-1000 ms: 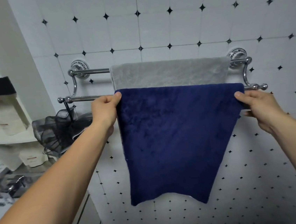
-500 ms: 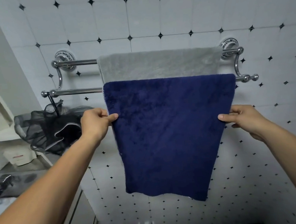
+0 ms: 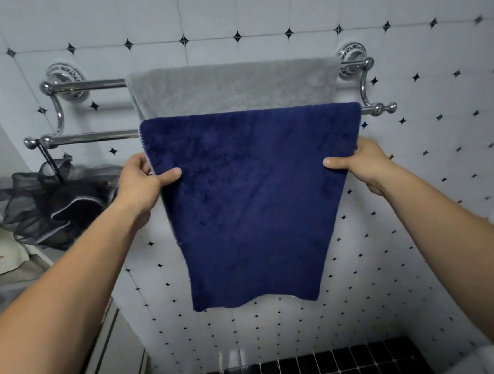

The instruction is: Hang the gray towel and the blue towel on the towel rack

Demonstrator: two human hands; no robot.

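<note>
While two towels hang on the towel rack [image 3: 91, 137], gray towel [image 3: 229, 88] at 12 o'clock, blue towel [image 3: 253, 204] on the lower bar, left grip [image 3: 143, 182] and right grip [image 3: 362, 162] pinch its 9 and 3 o'clock edges.

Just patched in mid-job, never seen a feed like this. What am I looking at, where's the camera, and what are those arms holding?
No machine: the arms are a person's, and the one picture comes from a camera on their head, looking forward and down at a tiled wall. A two-bar towel rack is fixed there. The gray towel hangs over the back bar, the blue towel over the front bar. The left hand and right hand each pinch a side edge of the blue towel, thumbs in front. A black mesh sponge hangs at the rack's left end.
</note>
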